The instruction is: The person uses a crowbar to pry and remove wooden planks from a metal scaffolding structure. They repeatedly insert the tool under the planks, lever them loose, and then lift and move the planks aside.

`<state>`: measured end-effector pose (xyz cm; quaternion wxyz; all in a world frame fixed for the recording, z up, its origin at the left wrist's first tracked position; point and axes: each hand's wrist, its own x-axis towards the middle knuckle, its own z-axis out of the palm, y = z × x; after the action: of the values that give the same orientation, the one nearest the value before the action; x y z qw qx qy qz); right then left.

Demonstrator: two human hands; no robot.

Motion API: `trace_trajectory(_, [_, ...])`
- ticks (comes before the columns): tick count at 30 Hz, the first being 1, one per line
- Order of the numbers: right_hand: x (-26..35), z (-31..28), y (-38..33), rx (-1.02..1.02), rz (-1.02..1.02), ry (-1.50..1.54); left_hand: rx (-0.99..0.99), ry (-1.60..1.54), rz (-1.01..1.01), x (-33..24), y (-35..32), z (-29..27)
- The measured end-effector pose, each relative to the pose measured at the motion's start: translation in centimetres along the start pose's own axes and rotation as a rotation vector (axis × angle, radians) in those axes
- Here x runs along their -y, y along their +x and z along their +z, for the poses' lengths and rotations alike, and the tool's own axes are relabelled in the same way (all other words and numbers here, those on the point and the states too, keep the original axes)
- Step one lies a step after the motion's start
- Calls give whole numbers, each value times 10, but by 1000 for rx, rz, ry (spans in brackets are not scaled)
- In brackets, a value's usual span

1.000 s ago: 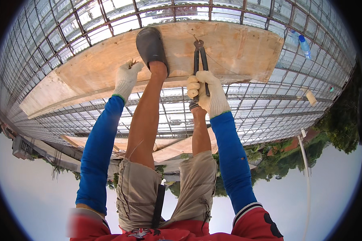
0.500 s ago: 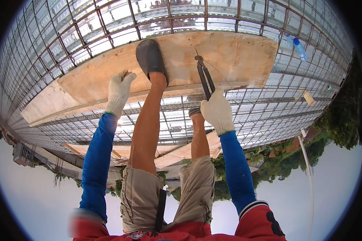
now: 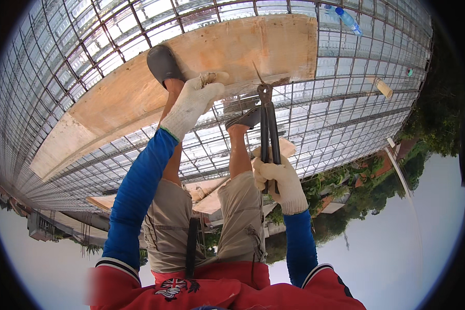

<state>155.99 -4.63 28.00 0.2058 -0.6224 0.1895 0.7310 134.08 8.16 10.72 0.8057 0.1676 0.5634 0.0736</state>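
Observation:
My right hand, in a white knitted glove, is closed around the long black handles of a pair of pincers. Their jaws point away from me, and a thin piece of wire shows at the tip. My left hand, gloved too, reaches across in front of my leg. Its fingers are closed on a small bunch of tie wires, mostly hidden by the glove. Left of the pincers' jaws, that hand stays apart from them. Below both hands lies a grid of steel rebar.
My shoe rests on a plywood board laid over the rebar; my other shoe stands beyond its edge. A blue-capped plastic bottle lies at upper right, with a yellowish cylinder below. Shiny corrugated sheeting shows beneath the bars.
My left hand has swung right, toward the pincers. My right hand has drawn the pincers back toward me, its fingers now visible around the handles. The view has shifted.

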Motion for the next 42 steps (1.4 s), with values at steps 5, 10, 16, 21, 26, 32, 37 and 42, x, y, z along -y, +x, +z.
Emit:
trace_trajectory(5, [-22, -24, -44, 391, 20, 471, 116, -141, 32, 13, -18, 64])
trace_trajectory(10, [-32, -66, -83, 543, 8, 550, 303, -110, 21, 8, -41, 102])
trace_trajectory(16, [-59, -123, -117, 671, 23, 702, 369, 329, 193, 13, -59, 172])
trace_trajectory(21, [-53, -182, -136, 267, -105, -32, 282, 693, 637, 45, -58, 194])
trace_trajectory(26, [-119, -237, -94, -641, -885, -1202, 290, 612, 307, 38, -90, 253])
trace_trajectory(32, [-147, -269, -108, -500, -829, -930, 146, 515, 229, 51, -116, 307])
trace_trajectory(37, [-144, -265, -156, 477, -81, 470, -42, 540, 221, 74, -128, 350])
trace_trajectory(42, [-167, -255, -148, -136, -440, -291, 5, 630, 284, 90, -124, 364])
